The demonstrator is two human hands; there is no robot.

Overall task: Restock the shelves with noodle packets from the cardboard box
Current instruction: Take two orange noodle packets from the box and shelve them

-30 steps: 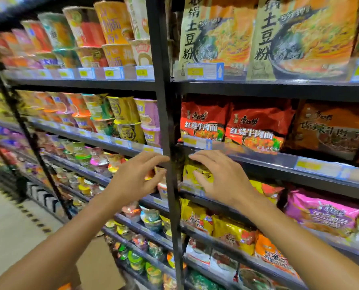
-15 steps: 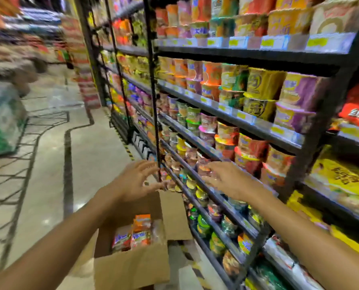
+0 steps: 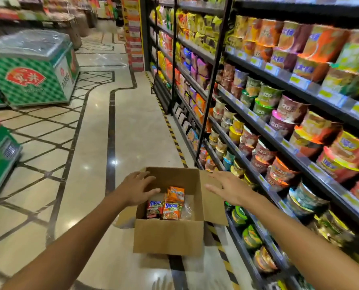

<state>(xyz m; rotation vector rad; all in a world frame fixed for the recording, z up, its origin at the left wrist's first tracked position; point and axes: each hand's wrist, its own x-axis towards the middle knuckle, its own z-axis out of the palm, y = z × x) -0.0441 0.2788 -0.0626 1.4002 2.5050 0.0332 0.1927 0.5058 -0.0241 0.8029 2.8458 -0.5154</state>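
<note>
An open cardboard box (image 3: 167, 237) stands on the floor beside the shelving. Inside it lie a few orange and red noodle packets (image 3: 170, 204) and some clear wrapping. My left hand (image 3: 137, 189) hovers over the box's left side with fingers spread, holding nothing. My right hand (image 3: 229, 188) hovers over the box's right flap, fingers straight, also holding nothing. The black shelves (image 3: 279, 143) on the right carry rows of cup and bowl noodles.
Green chest freezers (image 3: 34, 74) stand at the left across a glossy tiled aisle (image 3: 132, 126). Yellow-black tape (image 3: 172, 132) runs along the shelf base. More packet noodles fill the far shelves (image 3: 191, 38).
My view has swung from the shelf front down to the aisle and the box. Both hands left the shelf edge and dropped over the box, still empty.
</note>
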